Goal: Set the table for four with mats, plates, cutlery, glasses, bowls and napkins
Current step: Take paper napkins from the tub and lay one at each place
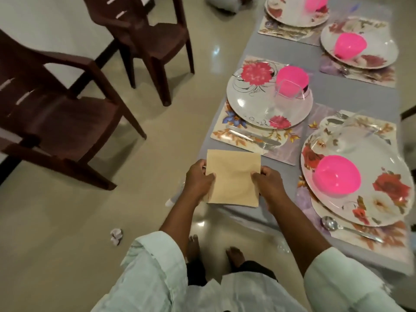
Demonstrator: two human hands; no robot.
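Two hands on one tan paper napkin (233,179) at the near-left corner of the grey-clothed table (290,174). Left hand (199,180) pinches its left edge, right hand (266,184) pinches the right edge, thumbs lying on top. The napkin is nearly square, a touch longer running away from the person, its far edge pointing at the nearest left place mat (254,140) and stopping just short of it. On that mat, a flowered plate (252,102) carries a pink bowl (292,81) with a clear glass (286,102) in front, and a fork and knife (254,137) lie along the mat's near side. To the right, another flowered plate (382,199) holds a second pink bowl (337,174), with a spoon (346,228) beside it. Brown plastic chairs (56,113) stand well apart from the table.
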